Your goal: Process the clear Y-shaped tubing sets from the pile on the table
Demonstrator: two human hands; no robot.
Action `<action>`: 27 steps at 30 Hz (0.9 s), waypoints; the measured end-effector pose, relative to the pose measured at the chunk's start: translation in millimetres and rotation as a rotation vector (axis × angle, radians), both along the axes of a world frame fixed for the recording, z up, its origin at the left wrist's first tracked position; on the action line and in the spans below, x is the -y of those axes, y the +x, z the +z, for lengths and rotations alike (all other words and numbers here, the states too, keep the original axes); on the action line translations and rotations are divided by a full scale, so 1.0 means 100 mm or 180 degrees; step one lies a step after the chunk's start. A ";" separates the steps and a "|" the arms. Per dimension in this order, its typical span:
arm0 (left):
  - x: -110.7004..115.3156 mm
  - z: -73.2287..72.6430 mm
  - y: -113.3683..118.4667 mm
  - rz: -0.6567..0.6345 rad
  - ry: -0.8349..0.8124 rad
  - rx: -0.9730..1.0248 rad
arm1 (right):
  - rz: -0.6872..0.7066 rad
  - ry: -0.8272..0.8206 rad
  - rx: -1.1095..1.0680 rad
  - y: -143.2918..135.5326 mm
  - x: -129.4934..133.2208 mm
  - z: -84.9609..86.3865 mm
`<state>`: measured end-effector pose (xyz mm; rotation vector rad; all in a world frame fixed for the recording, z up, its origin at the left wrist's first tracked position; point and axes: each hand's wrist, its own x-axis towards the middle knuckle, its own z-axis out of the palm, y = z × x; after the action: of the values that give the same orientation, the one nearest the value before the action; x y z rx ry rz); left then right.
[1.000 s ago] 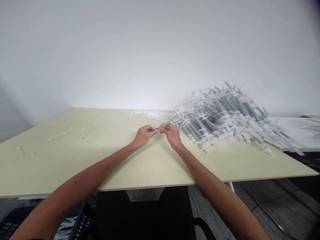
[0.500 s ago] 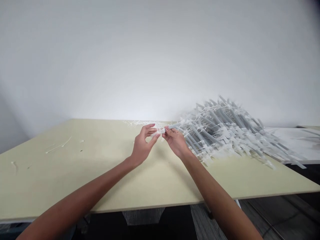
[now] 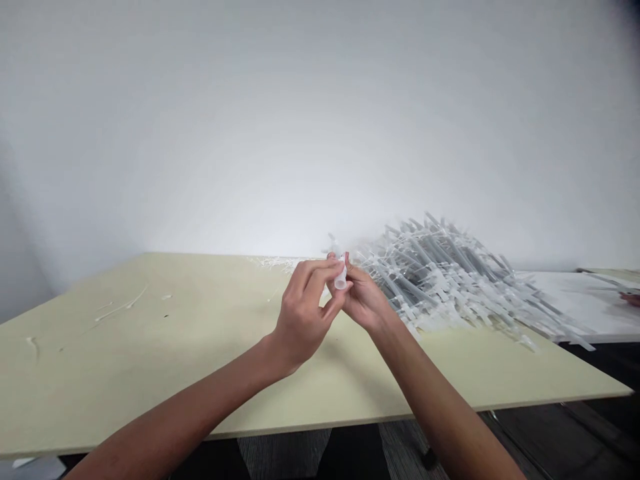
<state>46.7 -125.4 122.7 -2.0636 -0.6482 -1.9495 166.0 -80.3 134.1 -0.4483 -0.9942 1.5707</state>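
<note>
1. A white fitting (image 3: 341,281) is pinched between thumb and fingers of the left hand (image 3: 309,303), its open end turned toward the camera.
2. Its far end is clasped by the right hand (image 3: 364,299), partly hidden.
3. Both hands are held above the table (image 3: 200,387), just left of heaped grey tubes (image 3: 440,280).
4. Loose ties (image 3: 123,308) are scattered at left.

Your left hand (image 3: 307,307) has shifted rightward to mid-frame, now overlapping your right hand (image 3: 365,297). The white fitting (image 3: 341,279) between them (side-on half a second ago) now turns its open end toward you. At right, the pile of grey tubes (image 3: 423,257) appears lower; another person's fingers (image 3: 631,299) have entered at the right edge.
</note>
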 end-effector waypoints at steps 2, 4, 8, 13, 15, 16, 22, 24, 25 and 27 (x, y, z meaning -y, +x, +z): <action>0.00 0.00 -0.01 0.0031 0.0132 -0.0056 | 0.0104 -0.0068 -0.0119 -0.02 0.03 0.01; 0.00 0.00 -0.02 0.0054 0.0236 -0.0110 | 0.0136 -0.0083 -0.0104 -0.03 0.04 0.02; 0.01 0.01 -0.03 0.0087 0.0286 -0.0203 | 0.0005 0.0244 0.0197 -0.02 0.01 -0.02; 0.03 0.02 -0.01 0.0119 0.0300 -0.0214 | -0.0034 0.0420 0.0255 0.00 -0.03 -0.06; 0.03 0.02 -0.01 0.0112 0.0328 -0.0228 | 0.0027 0.0267 0.0138 -0.01 -0.03 -0.06; 0.03 0.02 -0.01 0.0112 0.0339 -0.0234 | 0.0043 0.0204 0.0097 -0.01 -0.03 -0.05; 0.05 0.01 -0.03 0.0135 0.0340 -0.0263 | -0.0026 0.0102 0.0146 -0.03 0.04 -0.02; 0.05 -0.04 -0.06 0.0124 0.0221 -0.0393 | -0.0045 0.0153 0.0288 0.01 0.05 -0.03; 0.05 -0.08 -0.08 0.0136 0.0103 -0.0534 | -0.0060 0.0211 0.0380 0.05 0.03 -0.03; 0.04 -0.19 -0.15 0.0228 -0.0206 -0.0921 | -0.0161 0.0374 0.0598 0.19 -0.03 -0.04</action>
<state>31.9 -129.1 103.4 -2.2673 -0.7157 -1.5682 185.4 -77.3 130.1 -0.5418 -1.2028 1.4355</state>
